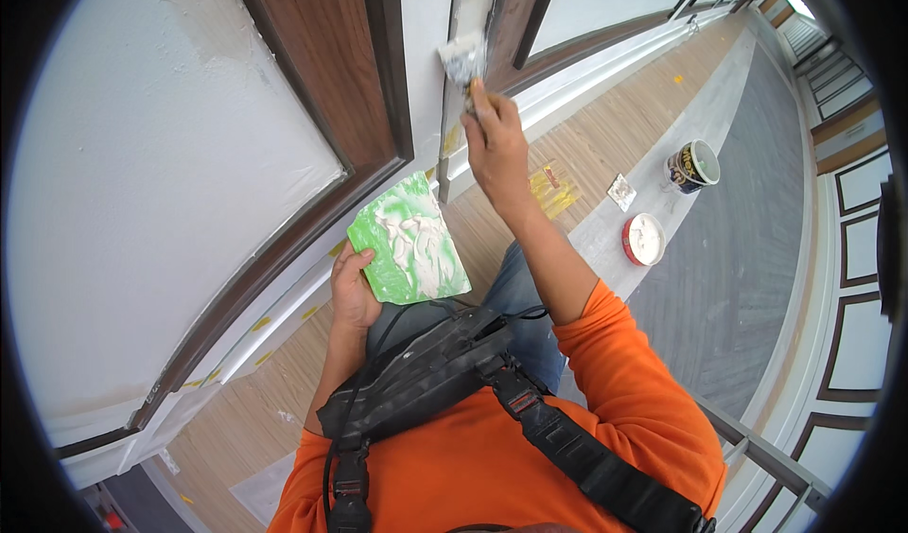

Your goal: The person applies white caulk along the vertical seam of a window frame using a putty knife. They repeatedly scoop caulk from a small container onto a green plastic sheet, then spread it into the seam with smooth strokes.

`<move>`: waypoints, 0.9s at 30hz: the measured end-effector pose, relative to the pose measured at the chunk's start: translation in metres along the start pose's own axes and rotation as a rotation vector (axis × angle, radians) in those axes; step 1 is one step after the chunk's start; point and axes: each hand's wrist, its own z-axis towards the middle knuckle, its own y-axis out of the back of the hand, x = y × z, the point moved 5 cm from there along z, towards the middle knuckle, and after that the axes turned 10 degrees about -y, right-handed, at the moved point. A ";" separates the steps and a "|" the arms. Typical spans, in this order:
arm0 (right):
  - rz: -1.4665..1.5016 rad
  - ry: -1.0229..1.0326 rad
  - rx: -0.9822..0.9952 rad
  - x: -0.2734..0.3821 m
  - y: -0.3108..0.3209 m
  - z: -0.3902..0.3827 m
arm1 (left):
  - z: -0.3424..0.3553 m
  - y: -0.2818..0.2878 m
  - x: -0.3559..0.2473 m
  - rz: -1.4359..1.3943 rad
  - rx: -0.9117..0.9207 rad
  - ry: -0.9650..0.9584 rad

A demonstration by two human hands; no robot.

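My left hand grips the edge of a green plastic board, its thumb on top. White filler paste lies smeared in ridges across the board. Stretched out ahead, my right hand is closed around the handle of a putty knife. The knife's wide blade is coated with white paste and rests at the narrow white wall strip beside the brown door frame; whether it touches the strip I cannot tell. The fingertips of the right hand are partly hidden.
Right of me, on a pale floor strip, stand a dark bucket and a red-rimmed tub of white paste. A small stained square lies near them. A brown-trimmed wall panel rises on the left. A grey metal rail is at lower right.
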 end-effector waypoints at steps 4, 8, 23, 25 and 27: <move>0.029 -0.124 0.041 0.010 0.020 -0.024 | 0.000 0.003 0.001 -0.004 0.007 -0.011; -0.030 0.163 -0.097 0.062 0.061 0.035 | 0.001 0.001 0.000 0.007 0.005 0.004; -0.110 -0.126 0.129 -0.005 0.021 -0.025 | -0.002 -0.001 -0.001 -0.046 -0.030 0.005; -0.108 -0.090 0.130 -0.026 0.006 -0.043 | -0.002 0.001 0.000 -0.026 -0.032 0.003; -0.113 -0.082 0.145 -0.041 -0.007 -0.053 | -0.002 0.004 0.001 0.002 -0.022 0.002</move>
